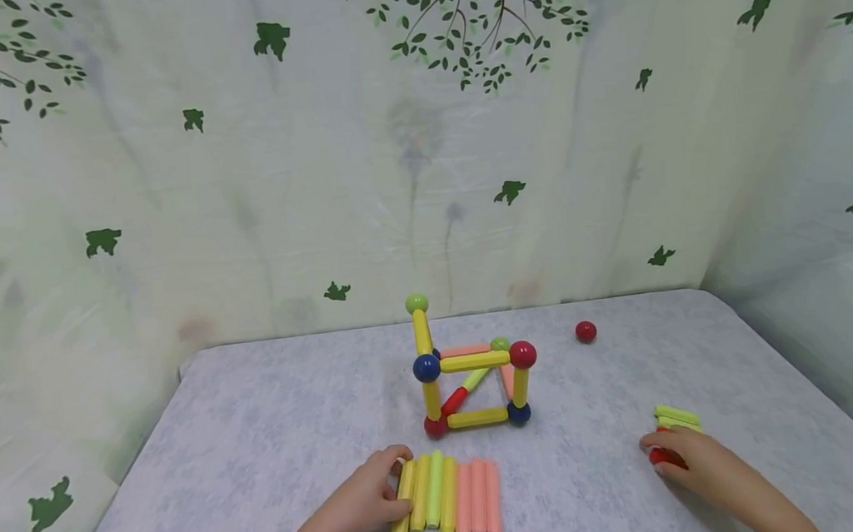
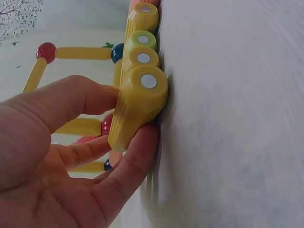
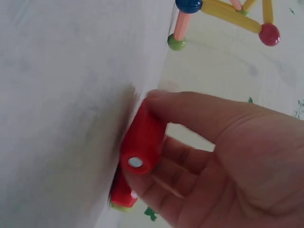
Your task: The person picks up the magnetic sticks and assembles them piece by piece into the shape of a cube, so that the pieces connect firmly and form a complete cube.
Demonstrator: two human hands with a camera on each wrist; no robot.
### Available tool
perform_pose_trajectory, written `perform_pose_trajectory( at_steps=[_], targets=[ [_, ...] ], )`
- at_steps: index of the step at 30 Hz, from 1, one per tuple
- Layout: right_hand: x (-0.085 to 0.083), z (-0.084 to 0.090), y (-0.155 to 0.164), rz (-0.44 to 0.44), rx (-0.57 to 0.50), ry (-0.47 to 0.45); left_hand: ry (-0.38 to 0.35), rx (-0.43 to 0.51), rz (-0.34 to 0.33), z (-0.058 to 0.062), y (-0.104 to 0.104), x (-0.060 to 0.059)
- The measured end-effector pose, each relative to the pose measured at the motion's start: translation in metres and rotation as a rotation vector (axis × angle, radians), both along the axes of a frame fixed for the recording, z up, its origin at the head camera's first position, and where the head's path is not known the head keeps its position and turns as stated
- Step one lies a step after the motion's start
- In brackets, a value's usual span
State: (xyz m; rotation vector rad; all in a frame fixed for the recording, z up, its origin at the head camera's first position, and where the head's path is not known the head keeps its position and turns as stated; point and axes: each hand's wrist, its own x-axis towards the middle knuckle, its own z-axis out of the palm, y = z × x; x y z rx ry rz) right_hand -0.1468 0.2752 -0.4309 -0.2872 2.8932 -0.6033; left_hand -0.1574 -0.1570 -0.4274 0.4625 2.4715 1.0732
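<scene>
My left hand [image 1: 362,498] pinches the outermost yellow magnetic stick [image 2: 137,104] between thumb and fingers, at the left end of a side-by-side row. Beside it lie more yellow sticks [image 1: 420,494], a light green stick [image 1: 434,491] and pink sticks [image 1: 478,500]. In the left wrist view the sticks' round metal ends show. Far to the right, my right hand [image 1: 705,461] holds a red magnetic stick [image 3: 142,137] between thumb and fingers, close to the tabletop. Another red stick [image 3: 122,190] lies just past it, and light green sticks [image 1: 676,413] lie beyond the fingers.
Behind the row stands a frame of sticks and balls; a yellow stick [image 1: 474,362] spans its top front, and a green ball [image 1: 417,303] tops its left post. A loose red ball [image 1: 585,332] lies near the table's back edge. Leaf-printed curtains [image 1: 315,183] surround the grey table [image 1: 281,428].
</scene>
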Motion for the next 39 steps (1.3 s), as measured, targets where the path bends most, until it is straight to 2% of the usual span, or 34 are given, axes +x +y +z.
perform_pose_trajectory(
  at_steps=[5,9,12,16,22,25,28,32,34,35,39],
  targets=[
    [-0.002,0.011,-0.019,0.054,-0.040,0.120,-0.031,0.034,-0.003,0.002,0.012,0.000],
    [-0.007,0.019,-0.039,0.123,-0.163,0.215,-0.016,0.046,0.048,0.007,0.016,-0.002],
    [-0.011,0.021,-0.055,0.156,-0.255,0.281,0.056,0.090,0.110,0.013,0.017,-0.003],
    [-0.017,0.019,-0.078,0.187,-0.316,0.385,0.202,0.173,0.166,0.017,0.019,-0.004],
    [-0.030,0.016,-0.113,0.259,-0.365,0.465,0.415,0.336,0.145,0.019,0.028,-0.005],
    [-0.037,0.014,-0.128,0.310,-0.369,0.510,0.468,0.389,0.138,0.020,0.035,-0.007],
    [-0.044,0.012,-0.139,0.345,-0.355,0.544,0.501,0.407,0.162,0.024,0.044,-0.008],
    [-0.049,0.008,-0.149,0.328,-0.297,0.552,0.522,0.427,0.173,0.045,0.057,-0.001],
    [-0.051,0.006,-0.152,0.306,-0.266,0.544,0.510,0.440,0.166,0.051,0.061,0.000],
    [-0.051,0.005,-0.153,0.297,-0.257,0.534,0.506,0.452,0.158,0.050,0.063,-0.001],
    [-0.052,0.004,-0.157,0.268,-0.237,0.499,0.484,0.507,0.130,0.030,0.067,-0.015]
  ],
)
